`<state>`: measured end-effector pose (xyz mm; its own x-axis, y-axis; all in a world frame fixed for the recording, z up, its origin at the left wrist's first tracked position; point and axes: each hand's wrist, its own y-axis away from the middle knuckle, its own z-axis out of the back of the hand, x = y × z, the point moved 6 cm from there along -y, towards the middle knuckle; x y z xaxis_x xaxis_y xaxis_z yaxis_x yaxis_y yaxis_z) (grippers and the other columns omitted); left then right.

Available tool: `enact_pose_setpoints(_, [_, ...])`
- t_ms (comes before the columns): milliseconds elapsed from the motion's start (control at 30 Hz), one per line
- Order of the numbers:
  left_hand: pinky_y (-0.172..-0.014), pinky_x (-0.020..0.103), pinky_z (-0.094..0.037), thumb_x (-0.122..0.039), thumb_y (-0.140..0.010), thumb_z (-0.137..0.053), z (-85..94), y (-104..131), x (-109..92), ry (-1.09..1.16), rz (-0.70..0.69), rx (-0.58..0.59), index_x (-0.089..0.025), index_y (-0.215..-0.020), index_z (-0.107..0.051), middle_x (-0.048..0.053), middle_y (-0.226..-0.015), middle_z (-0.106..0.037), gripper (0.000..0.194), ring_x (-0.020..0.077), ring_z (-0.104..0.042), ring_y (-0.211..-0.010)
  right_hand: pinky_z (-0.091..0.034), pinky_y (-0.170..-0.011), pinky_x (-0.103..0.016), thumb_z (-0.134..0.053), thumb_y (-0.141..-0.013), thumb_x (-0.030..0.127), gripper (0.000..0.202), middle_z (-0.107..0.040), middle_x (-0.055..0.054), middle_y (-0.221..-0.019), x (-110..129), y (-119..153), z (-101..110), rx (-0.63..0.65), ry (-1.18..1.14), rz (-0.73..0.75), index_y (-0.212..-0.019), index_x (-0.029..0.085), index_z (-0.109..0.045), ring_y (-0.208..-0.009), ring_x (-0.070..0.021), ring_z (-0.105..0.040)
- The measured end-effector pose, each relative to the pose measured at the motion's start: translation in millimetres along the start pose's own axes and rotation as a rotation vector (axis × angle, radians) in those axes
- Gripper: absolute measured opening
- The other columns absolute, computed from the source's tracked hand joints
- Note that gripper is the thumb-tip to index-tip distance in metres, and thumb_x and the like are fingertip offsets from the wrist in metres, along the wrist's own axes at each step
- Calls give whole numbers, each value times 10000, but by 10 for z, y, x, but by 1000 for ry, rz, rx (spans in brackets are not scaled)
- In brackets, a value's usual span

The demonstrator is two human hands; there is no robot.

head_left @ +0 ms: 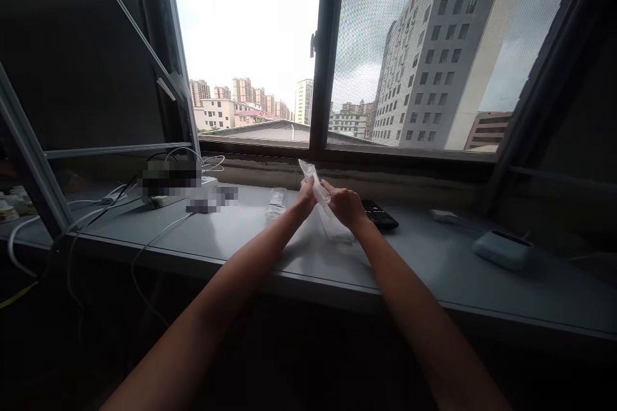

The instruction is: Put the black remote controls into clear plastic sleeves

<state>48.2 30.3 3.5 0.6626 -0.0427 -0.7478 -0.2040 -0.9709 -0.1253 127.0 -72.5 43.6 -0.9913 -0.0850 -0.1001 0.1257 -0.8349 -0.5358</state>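
Note:
A clear plastic bag point(333, 223), long and crumpled, is held up over the desk between my two hands. My left hand point(307, 194) pinches it near its upper end. Just to the right, my right hand point(346, 204) has its fingers closed on the same bag, slightly lower. The bag's lower part hangs down toward the desktop, and I cannot make out whether anything is inside. Left of my hands lies a clear, stacked-looking plastic item point(276, 204), touched by neither hand. Behind my right wrist sits a black device with buttons point(380, 214), partly hidden.
A grey desk point(424, 270) runs across under a window. At left are a white power strip point(209, 183), loose cables point(144, 245) and metal shelf posts point(36, 154). A pale blue box point(502, 250) and a small white item point(443, 215) rest at right.

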Motion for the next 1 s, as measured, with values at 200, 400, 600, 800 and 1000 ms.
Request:
enact_pose_setpoints(200, [-636, 272, -490, -502, -947, -515, 3, 43, -163, -42, -69, -50, -199, -1286, -403, 33, -824, -619, 468, 145, -599, -640, -510, -834, -302, -377, -975, 192, 583, -736, -154, -1033, 43, 10, 10, 9, 7, 36, -1549, 203, -277, -930, -240, -715])
enact_pose_setpoints(400, [-628, 250, -486, -361, -971, -516, 0, 69, -111, -60, -62, -93, -159, -1271, -424, 26, -816, -608, 373, 126, -575, -610, -506, -831, -311, -393, -968, 205, 610, -731, -141, -1065, 41, 0, -27, 19, 9, 46, -1559, 223, -244, -939, -245, -712])
enact_pose_setpoints(600, [-609, 262, -488, -507, -972, -450, 142, 38, -209, -19, -104, -213, -195, -1323, -376, 32, -827, -624, 474, 142, -584, -589, -498, -787, -302, -493, -952, 311, 624, -749, -45, -959, 51, 22, -54, 47, -78, 109, -1539, 280, -283, -881, -232, -710])
enact_pose_setpoints(800, [-566, 254, -478, -589, -961, -391, 371, -63, -305, -29, -109, -313, -265, -1349, -354, 38, -892, -634, 508, 152, -615, -624, -485, -811, -285, -748, -782, 385, 778, -708, -7, -1082, -55, -42, -153, 93, -426, 143, -1469, 309, -389, -934, -190, -664])
enact_pose_setpoints(1000, [-555, 220, -481, -503, -1005, -335, 436, -72, -343, -37, -95, -328, -306, -1339, -363, 16, -863, -616, 390, 117, -566, -564, -420, -1000, -351, -522, -845, 138, 477, -589, -55, -1341, -301, -125, -306, 137, -481, -29, -1303, 251, -595, -1221, -217, -518])
